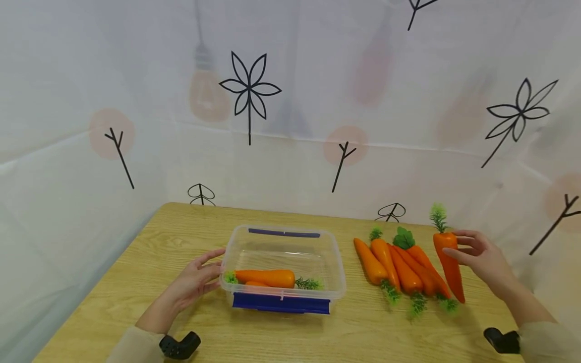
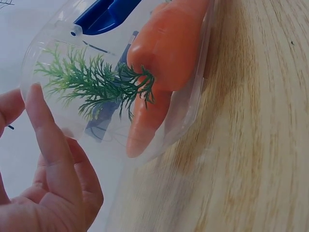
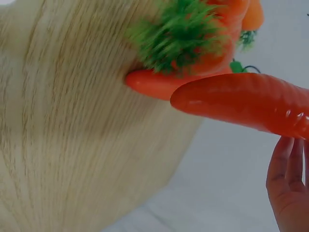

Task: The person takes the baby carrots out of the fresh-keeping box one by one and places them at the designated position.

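Note:
At the right, my right hand pinches an orange toy carrot near its thick top. The carrot hangs tip down, its green leaves pointing up, beside a group of several carrots on the table. In the right wrist view, the held carrot crosses in front of that group. My left hand rests its fingertips against the left side of a clear plastic box. Inside the box lie a carrot and part of another under it. The left wrist view shows these carrots through the wall.
Blue clips hang at the box's near and far sides, and no lid is on it. The wooden table ends at the back against a white printed cloth. Black wrist devices show near both sleeves.

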`<action>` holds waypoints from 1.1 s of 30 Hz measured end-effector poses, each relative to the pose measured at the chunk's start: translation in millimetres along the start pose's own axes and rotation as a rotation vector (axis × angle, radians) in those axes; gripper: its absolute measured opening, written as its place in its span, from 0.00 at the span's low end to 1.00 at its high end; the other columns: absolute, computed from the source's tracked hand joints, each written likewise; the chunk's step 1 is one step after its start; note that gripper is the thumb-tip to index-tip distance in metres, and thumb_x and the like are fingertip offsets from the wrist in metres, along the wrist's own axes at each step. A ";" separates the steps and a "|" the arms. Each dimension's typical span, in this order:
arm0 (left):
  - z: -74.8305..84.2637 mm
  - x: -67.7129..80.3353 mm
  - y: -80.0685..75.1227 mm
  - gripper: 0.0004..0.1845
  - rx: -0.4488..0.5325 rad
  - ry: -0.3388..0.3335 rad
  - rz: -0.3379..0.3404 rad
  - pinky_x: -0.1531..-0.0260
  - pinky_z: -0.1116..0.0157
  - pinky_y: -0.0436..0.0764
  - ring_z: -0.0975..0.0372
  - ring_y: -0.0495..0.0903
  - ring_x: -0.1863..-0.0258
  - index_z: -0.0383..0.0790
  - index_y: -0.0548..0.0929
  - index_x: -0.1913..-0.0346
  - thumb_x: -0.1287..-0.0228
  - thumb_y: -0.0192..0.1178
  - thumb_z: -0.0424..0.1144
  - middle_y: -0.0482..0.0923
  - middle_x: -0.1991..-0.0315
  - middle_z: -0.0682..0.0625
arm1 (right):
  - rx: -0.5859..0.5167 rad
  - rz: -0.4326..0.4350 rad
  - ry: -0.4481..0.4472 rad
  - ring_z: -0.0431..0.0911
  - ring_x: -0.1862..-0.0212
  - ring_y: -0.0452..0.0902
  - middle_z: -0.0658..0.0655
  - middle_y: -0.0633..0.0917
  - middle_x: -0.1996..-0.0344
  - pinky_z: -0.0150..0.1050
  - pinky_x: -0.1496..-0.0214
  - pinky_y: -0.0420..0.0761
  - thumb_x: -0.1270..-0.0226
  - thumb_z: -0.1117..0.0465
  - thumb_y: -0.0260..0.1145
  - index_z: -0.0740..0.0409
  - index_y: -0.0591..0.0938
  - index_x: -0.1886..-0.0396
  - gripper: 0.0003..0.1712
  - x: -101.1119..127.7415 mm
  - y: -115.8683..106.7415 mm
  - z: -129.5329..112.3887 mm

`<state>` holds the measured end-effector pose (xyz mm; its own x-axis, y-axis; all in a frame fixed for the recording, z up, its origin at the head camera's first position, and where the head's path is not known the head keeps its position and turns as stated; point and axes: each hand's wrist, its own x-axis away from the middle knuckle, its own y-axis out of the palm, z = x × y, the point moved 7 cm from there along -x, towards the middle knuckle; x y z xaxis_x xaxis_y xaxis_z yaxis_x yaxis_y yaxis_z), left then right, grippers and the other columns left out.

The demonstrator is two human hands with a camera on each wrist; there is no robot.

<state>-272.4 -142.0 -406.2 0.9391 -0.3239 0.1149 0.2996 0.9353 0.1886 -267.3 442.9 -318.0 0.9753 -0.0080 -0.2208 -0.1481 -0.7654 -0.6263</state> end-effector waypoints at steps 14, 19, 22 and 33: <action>-1.0 -2.4 0.3 0.34 -0.002 0.000 0.008 0.61 0.68 0.79 0.62 0.78 0.58 0.34 0.55 0.31 0.36 0.58 0.34 0.68 0.43 0.39 | 0.132 -0.140 0.146 0.55 0.58 0.78 0.80 0.64 0.45 0.47 0.60 0.80 0.33 0.50 0.59 0.76 0.57 0.36 0.40 -18.2 11.1 62.0; -1.2 -2.7 1.5 0.33 -0.002 0.001 0.007 0.61 0.68 0.79 0.62 0.78 0.58 0.34 0.56 0.31 0.36 0.58 0.34 0.68 0.44 0.40 | 0.149 -0.153 0.152 0.60 0.57 0.76 0.83 0.65 0.46 0.40 0.65 0.79 0.32 0.50 0.58 0.78 0.58 0.38 0.39 -20.0 17.6 78.2; -1.3 -2.7 1.6 0.33 -0.007 0.000 0.008 0.61 0.68 0.79 0.62 0.78 0.58 0.35 0.56 0.31 0.36 0.58 0.35 0.67 0.43 0.39 | 0.179 -0.147 0.127 0.63 0.57 0.75 0.84 0.66 0.48 0.38 0.68 0.79 0.31 0.51 0.57 0.80 0.60 0.39 0.37 -19.0 21.5 79.4; -2.0 -0.9 -0.7 0.33 0.004 0.007 0.005 0.62 0.68 0.79 0.62 0.79 0.58 0.35 0.56 0.31 0.35 0.57 0.35 0.69 0.44 0.40 | 0.194 -0.185 0.052 0.72 0.50 0.67 0.85 0.65 0.48 0.46 0.61 0.79 0.34 0.64 0.60 0.82 0.57 0.39 0.34 -17.2 30.9 77.9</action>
<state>-273.1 -142.0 -408.4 0.9417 -0.3183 0.1086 0.2943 0.9362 0.1924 -301.5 469.6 -391.8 0.9950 0.0841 -0.0537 0.0100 -0.6192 -0.7852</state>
